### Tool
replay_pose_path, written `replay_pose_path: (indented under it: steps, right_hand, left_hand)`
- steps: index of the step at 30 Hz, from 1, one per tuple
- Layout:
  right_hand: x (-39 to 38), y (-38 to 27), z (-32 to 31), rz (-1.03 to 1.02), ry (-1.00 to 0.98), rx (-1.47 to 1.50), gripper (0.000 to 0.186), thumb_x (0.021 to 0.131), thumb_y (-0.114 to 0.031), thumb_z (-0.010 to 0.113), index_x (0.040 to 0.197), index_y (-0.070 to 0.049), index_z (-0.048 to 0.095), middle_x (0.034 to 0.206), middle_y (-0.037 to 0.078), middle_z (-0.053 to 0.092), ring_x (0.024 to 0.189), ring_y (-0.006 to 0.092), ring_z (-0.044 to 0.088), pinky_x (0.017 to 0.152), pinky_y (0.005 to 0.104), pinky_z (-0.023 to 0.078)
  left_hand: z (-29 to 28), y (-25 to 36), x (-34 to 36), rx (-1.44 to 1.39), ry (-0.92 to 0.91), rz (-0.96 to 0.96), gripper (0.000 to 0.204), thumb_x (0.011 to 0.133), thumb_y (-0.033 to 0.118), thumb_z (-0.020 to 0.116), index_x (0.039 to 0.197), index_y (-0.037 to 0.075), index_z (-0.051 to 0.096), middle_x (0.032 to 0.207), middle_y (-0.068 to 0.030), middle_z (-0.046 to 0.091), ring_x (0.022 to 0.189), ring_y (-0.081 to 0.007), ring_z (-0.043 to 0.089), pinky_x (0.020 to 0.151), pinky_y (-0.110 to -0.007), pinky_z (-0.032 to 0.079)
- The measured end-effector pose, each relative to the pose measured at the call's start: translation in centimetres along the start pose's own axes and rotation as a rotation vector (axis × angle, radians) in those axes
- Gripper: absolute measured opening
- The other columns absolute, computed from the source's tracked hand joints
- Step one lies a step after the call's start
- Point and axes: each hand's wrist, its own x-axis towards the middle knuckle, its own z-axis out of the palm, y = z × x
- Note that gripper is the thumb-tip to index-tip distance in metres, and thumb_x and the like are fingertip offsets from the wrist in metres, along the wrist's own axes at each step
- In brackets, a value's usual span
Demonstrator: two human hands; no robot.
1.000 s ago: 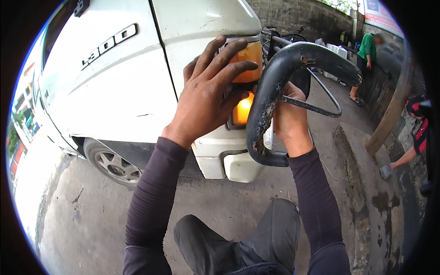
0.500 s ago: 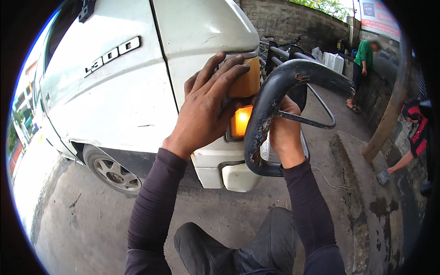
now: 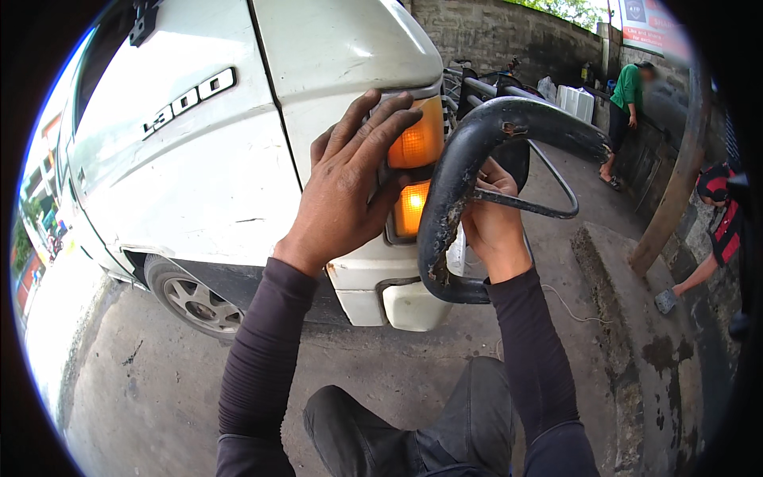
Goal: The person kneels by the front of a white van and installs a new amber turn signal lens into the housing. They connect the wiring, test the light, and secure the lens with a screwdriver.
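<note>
A white van [image 3: 199,191] has two amber corner lamps; the upper one [image 3: 415,141] and lower one [image 3: 411,208] both glow. My left hand [image 3: 346,179] lies with spread, slightly bent fingers over the lamp edge, thumb beside the lower lamp. A thick, scuffed black curved bar [image 3: 441,199] with a thinner metal loop [image 3: 568,195] stands just right of the lamps. My right hand [image 3: 493,219] reaches behind that bar, fingers bent near the van's corner; what they grip is hidden by the bar.
A wheel [image 3: 191,294] is at lower left. A person in green [image 3: 628,91] stands at back right; another in red and black [image 3: 719,222] reaches low at right, beside a leaning post [image 3: 668,207]. A white box [image 3: 576,103], concrete wall [image 3: 517,36], thin cord [image 3: 572,310] and concrete ledge [image 3: 612,334] show.
The upper lamp glows more brightly than half a second ago. Both hands stay around the lamps, with slight finger shifts. The view has moved a little since a second ago.
</note>
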Motion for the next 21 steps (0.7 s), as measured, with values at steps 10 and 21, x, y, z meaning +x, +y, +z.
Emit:
replay_pose_path:
  steps: [10, 21]
  right_hand:
    - [0.4, 1.3, 0.1, -0.182, 0.112, -0.383, 0.013, 0.097, -0.005, 0.072, 0.107, 0.003, 0.074, 0.093, 0.007, 0.076, 0.079, 0.0096, 0.069, 0.07, 0.0255, 0.054]
    - [-0.4, 2.0, 1.0, -0.426, 0.097, -0.847, 0.053, 0.081, -0.013, 0.087, 0.126, -0.002, 0.06, 0.112, 0.007, 0.062, 0.087, 0.0147, 0.062, 0.077, 0.03, 0.052]
  left_hand:
    - [0.2, 0.1, -0.1, -0.023, -0.005, -0.05, 0.073, 0.088, 0.013, 0.076, 0.155, 0.018, 0.048, 0.166, -0.0052, 0.043, 0.158, -0.0341, 0.028, 0.123, -0.05, 0.026]
    - [0.3, 1.2, 0.0, 0.032, 0.016, -0.119, 0.071, 0.083, -0.004, 0.066, 0.152, 0.008, 0.051, 0.162, -0.0141, 0.048, 0.157, -0.0388, 0.03, 0.126, -0.049, 0.021]
